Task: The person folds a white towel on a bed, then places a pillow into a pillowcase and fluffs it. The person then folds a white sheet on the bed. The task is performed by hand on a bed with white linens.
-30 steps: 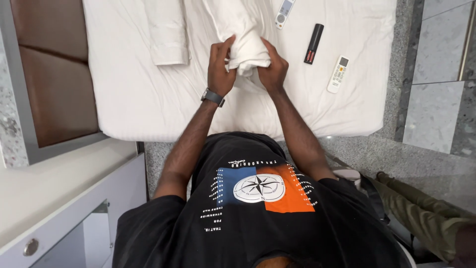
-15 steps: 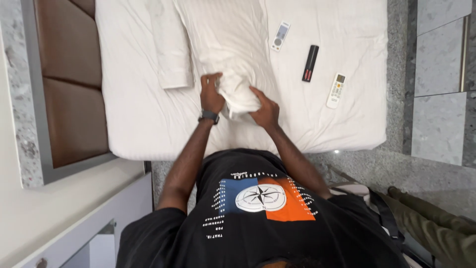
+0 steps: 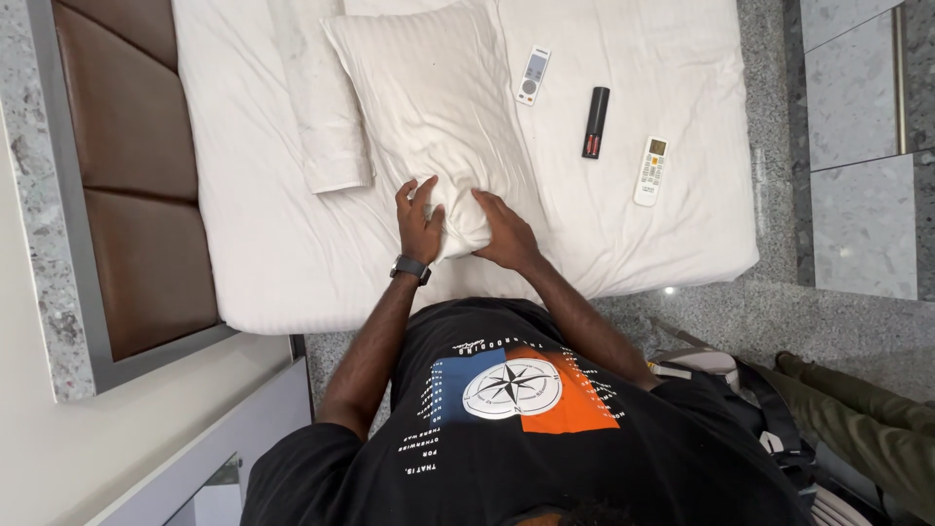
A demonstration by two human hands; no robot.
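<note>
A white striped pillow (image 3: 429, 107) lies on the white bed (image 3: 253, 244), its near end bunched up. My left hand (image 3: 419, 219), with a dark watch on the wrist, grips that bunched end from the left. My right hand (image 3: 502, 231) presses and holds the same end from the right. Both hands are close together near the bed's front edge.
A folded white cloth (image 3: 326, 117) lies left of the pillow. Right of it lie a white remote (image 3: 534, 75), a black remote (image 3: 595, 122) and another white remote (image 3: 651, 170). A brown padded headboard (image 3: 136, 175) stands at left. A bag (image 3: 740, 390) sits on the stone floor.
The pillow has come down and spread flat on the bed. My hands moved lower with its near end, still holding it.
</note>
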